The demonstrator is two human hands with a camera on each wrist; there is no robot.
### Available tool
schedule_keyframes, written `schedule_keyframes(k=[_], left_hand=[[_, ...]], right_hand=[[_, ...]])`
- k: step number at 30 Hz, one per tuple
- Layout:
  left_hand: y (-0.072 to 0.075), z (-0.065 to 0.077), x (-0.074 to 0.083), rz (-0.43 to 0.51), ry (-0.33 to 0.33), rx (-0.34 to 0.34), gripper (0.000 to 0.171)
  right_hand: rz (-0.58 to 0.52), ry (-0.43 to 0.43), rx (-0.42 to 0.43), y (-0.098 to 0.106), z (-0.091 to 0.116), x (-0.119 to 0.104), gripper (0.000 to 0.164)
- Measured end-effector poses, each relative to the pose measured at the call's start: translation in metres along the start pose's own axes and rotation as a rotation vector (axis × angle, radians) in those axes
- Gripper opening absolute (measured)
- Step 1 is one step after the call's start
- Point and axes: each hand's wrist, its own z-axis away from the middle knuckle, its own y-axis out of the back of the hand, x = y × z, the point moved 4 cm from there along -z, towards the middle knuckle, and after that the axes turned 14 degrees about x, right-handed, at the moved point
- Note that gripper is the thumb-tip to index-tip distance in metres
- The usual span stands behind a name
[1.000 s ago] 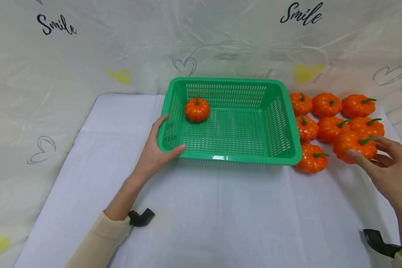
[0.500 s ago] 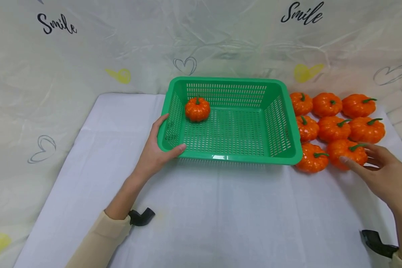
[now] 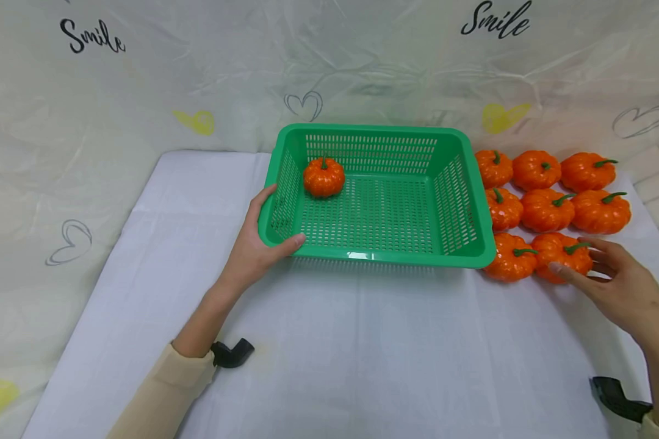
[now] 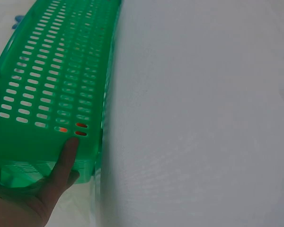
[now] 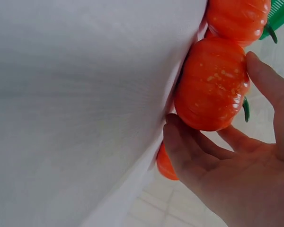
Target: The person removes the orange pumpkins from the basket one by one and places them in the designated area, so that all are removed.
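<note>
A green perforated plastic basket sits on the white cloth. My left hand grips its near left corner, thumb over the rim and fingers along the outer left side. One small orange pumpkin with a green stem stands inside at the left. At the right, my right hand holds another glossy pumpkin on the cloth between thumb and fingers. The right wrist view shows the thumb against this pumpkin and the fingers curled at its side. It stands right beside a second pumpkin in the near row.
Behind these two, several more orange pumpkins stand in rows right of the basket, partly hidden by its edge. A plastic sheet printed with hearts and words hangs behind the table. Black wrist mounts stick out from both cuffs.
My right hand has brought its pumpkin down and to the left, from in front of the middle row to the near row's end. The left hand and basket stay put.
</note>
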Motion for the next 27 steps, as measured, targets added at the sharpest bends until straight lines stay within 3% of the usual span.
schedule_keyframes(k=[11,18,27], left_hand=[[0.0,-0.001,0.001,0.006,0.006,-0.006,0.094],[0.0,0.0,0.0,0.004,0.005,-0.006,0.094],[0.0,0.0,0.002,0.004,0.0,-0.002,0.095]], right_hand=[[-0.056,0.023,0.002,0.0,0.001,-0.004,0.092],[-0.07,-0.016,0.094,0.01,0.005,-0.015,0.084],[-0.07,-0.033,0.282,0.019,0.008,-0.027,0.07]])
